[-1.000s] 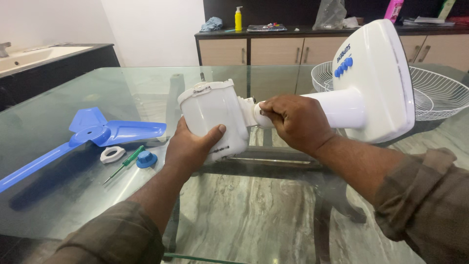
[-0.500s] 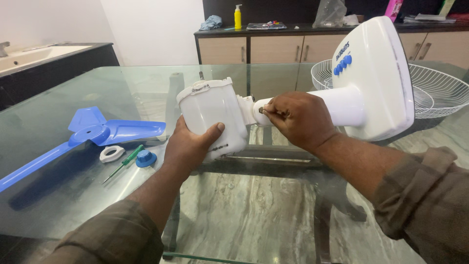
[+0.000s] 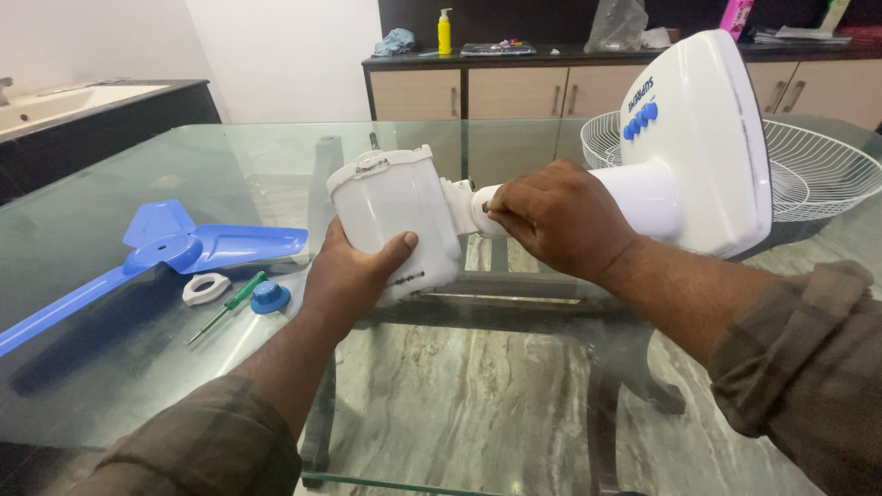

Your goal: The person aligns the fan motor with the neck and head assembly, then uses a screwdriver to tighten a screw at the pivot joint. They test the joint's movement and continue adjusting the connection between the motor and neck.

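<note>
A white table fan lies on its side over the glass table [image 3: 138, 367]. My left hand [image 3: 354, 271] cups the underside of its white motor housing [image 3: 390, 207], thumb on the near face. My right hand [image 3: 551, 216] is closed around the joint where the housing meets the white neck [image 3: 643, 193], fingertips pinching something small at the pivot. The neck leads right to the fan's broad white base [image 3: 707, 147], which carries a row of blue buttons [image 3: 638, 118] and stands on edge.
A blue fan blade [image 3: 175, 250] lies at the left, with a white ring nut [image 3: 206, 288], a green-handled screwdriver [image 3: 234, 301] and a blue cap [image 3: 269, 297] beside it. A white wire guard [image 3: 818, 174] rests behind the base. A cabinet [image 3: 514, 87] stands beyond.
The fan has shifted slightly left and up in view. My right hand's fingers have worked around the pivot joint. My left hand keeps its hold on the housing.
</note>
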